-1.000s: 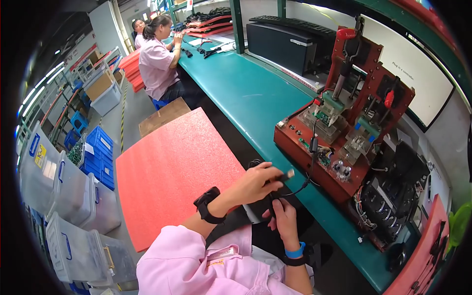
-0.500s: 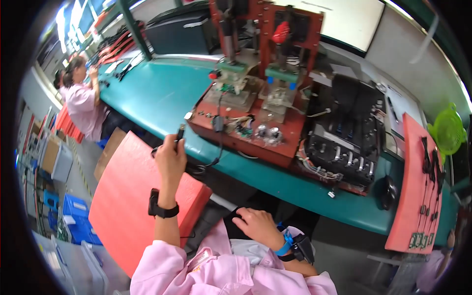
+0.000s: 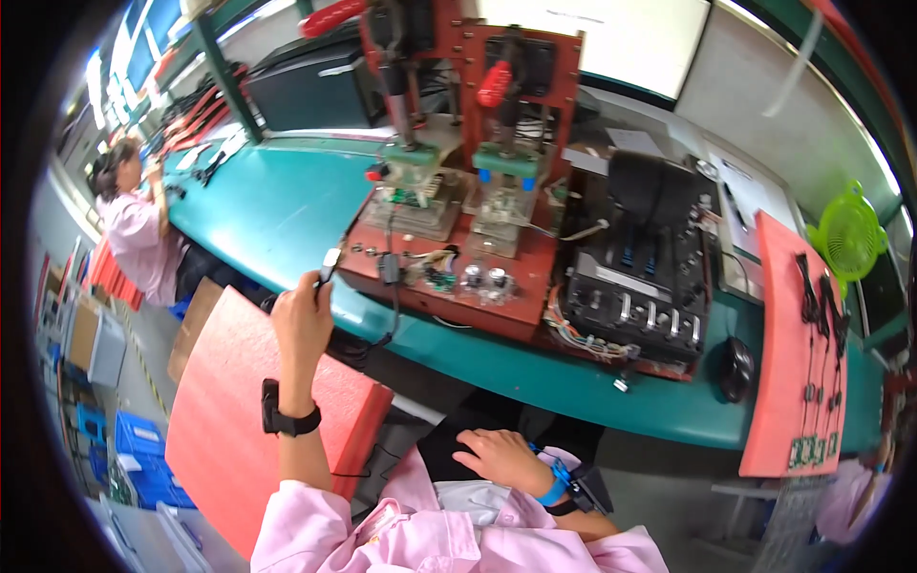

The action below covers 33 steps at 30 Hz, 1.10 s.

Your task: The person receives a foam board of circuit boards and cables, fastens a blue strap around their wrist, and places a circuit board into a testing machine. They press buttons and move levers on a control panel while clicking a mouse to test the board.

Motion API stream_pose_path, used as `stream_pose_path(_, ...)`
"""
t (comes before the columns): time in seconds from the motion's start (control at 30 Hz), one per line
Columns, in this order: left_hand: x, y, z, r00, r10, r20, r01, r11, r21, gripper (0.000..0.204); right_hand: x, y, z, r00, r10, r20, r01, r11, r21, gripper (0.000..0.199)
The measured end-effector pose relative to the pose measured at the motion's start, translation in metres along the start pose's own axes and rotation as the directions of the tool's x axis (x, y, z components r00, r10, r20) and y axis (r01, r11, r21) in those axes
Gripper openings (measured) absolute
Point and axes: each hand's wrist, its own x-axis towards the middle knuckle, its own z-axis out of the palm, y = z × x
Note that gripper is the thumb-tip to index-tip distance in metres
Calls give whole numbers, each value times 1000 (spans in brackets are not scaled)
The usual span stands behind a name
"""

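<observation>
We see the left hand (image 3: 302, 315) pinching a small pale connector (image 3: 330, 258) on a black cable (image 3: 390, 315), raised near the teal bench edge (image 3: 287, 205), left of the red jig (image 3: 458, 277). The right hand (image 3: 501, 456) rests flat and empty, fingers loosely spread, on the lap.

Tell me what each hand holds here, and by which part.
The left hand pinches a thin black cable with a small pale connector just below the connector. The right hand rests on the lap, holding nothing.
</observation>
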Motion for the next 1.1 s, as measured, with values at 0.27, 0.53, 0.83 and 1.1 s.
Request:
stream_pose_path(0.27,12,2,-26,984,16,180,-35,995,99,15,-13,-5,-18,997,-65,-43,62,997,-54,25)
stream_pose_path(0.53,75,21,-35,876,367,311,-436,880,188,14,-48,-40,-117,976,75,-204,-142,930,-338,27)
stream_pose_path(0.83,95,22,7,737,479,478,-589,801,106,18,14,-119,-165,877,-269,-397,-156,623,-767,19)
stream_pose_path(1.1,95,-15,24,790,541,287,-378,800,-466,13,179,-147,-114,982,-163,-95,-94,11,-995,17)
